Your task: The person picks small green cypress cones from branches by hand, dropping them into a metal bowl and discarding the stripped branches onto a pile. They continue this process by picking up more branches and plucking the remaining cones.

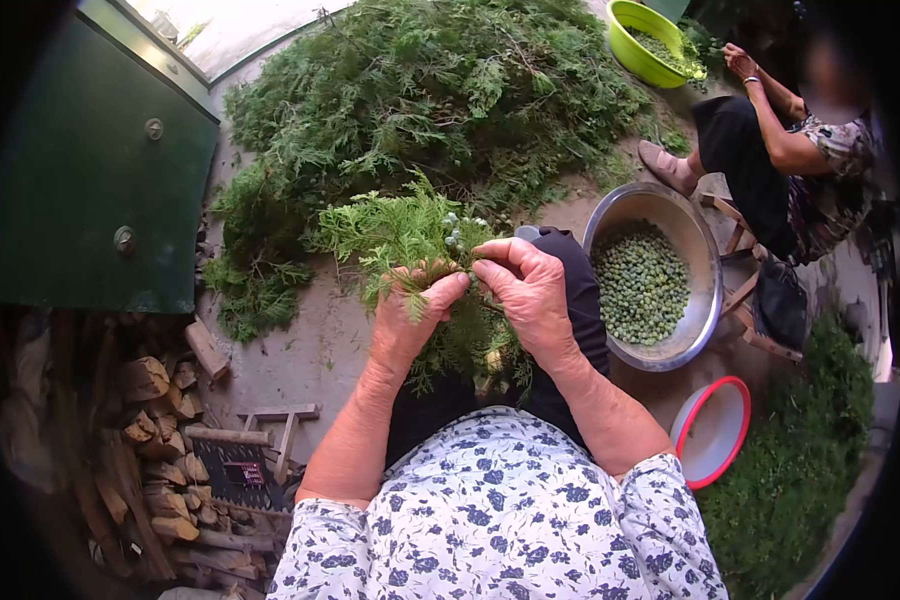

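Note:
A leafy evergreen branch (pixel 385 230) with flat, scaly sprays is held over my lap. My left hand (pixel 410 300) is closed round its stems, thumb pointing toward the right hand. Small pale blue-green cones (pixel 454 228) show among the sprays just above my fingertips. My right hand (pixel 530 300) pinches with thumb and forefinger at the edge of the branch, touching the left thumb tip; what lies between those fingertips is too small to make out. Right of my knee stands a steel basin (pixel 708 290) holding many loose green cones (pixel 642 285).
A large heap of cut evergreen branches (pixel 420 90) lies ahead. At upper right another person (pixel 785 150) sits beside a yellow-green basin (pixel 625 45). A red-rimmed white bowl (pixel 705 440) and more greenery (pixel 800 500) lie at right; stacked firewood (pixel 170 450) and a green cabinet (pixel 80 170) at left.

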Available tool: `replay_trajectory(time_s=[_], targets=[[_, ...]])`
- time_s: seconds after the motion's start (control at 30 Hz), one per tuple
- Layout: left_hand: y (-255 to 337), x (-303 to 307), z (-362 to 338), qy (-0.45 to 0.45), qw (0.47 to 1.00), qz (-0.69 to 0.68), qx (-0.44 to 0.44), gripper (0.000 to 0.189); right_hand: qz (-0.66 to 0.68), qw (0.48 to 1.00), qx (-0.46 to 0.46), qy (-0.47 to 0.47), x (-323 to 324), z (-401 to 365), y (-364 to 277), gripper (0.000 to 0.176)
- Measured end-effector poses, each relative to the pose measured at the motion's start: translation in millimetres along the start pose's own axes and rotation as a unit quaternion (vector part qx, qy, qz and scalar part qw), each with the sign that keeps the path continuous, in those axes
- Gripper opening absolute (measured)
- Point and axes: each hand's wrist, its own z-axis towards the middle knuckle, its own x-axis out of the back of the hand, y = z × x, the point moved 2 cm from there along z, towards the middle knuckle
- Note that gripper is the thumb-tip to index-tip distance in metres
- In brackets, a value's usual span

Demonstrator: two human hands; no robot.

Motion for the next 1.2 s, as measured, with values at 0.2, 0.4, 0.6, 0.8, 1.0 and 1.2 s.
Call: replay_trajectory(time_s=[0.2,0.4,0.6,0.8,1.0,1.2], targets=[[-9.3,4.7,2.7,0.029,0.986,-0.165,-0.011,0.014,-0.110,0.971,0.086,0.195,42.1,3.2,-22.3,0.010],[-14.9,12.4,5.3,0.044,0.972,-0.228,-0.018,0.015,-0.522,0.755,0.201,0.342,176.0,-14.3,-14.6,0.021],[-13.8,6.9,6.4,0.037,0.974,-0.221,-0.019,0.014,-0.265,0.943,0.190,0.063,45.1,-11.2,-46.9,0.011],[-20.4,4.8,10.0,0.011,0.972,-0.234,-0.027,0.015,-0.225,0.951,0.208,-0.041,-15.3,10.9,-11.0,0.013],[-17.3,8.3,4.0,0.030,0.972,-0.232,-0.030,0.015,-0.197,0.962,0.122,0.141,43.5,1.3,-40.0,0.006],[-16.8,10.4,4.5,0.035,0.969,-0.239,-0.049,0.014,-0.519,0.766,0.178,0.335,168.5,-31.3,-36.4,0.020]])
